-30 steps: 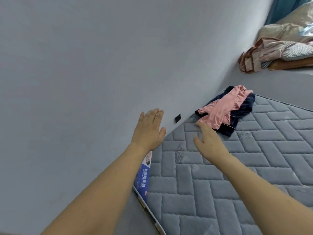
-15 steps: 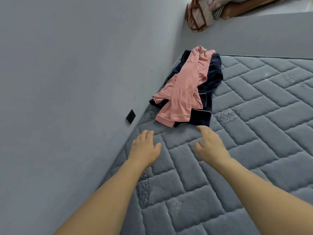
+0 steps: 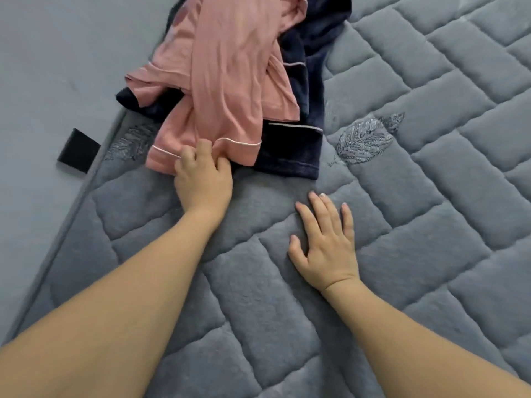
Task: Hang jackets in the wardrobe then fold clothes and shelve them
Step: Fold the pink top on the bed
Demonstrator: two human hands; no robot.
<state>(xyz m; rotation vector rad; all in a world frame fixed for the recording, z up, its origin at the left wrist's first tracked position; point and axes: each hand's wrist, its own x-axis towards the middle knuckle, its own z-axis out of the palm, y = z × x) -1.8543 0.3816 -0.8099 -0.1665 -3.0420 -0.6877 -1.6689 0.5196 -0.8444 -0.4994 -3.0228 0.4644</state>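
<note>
A grey quilted mattress [image 3: 416, 173] lies against a grey wall [image 3: 57, 67] (small black patch [image 3: 78, 151] near the edge). The left hand [image 3: 202, 182] pinches a pink garment's [image 3: 227, 81] hem atop dark clothing [image 3: 290, 156]; the right hand [image 3: 327, 248] rests flat, fingers spread.

The left hand [image 3: 204, 185] has moved farther out across the mattress [image 3: 431, 196] and now pinches the piped hem of the pink garment [image 3: 230, 81], which it was short of before. The right hand [image 3: 326, 245] has dropped flat onto the mattress, fingers [image 3: 319, 208] spread.
</note>
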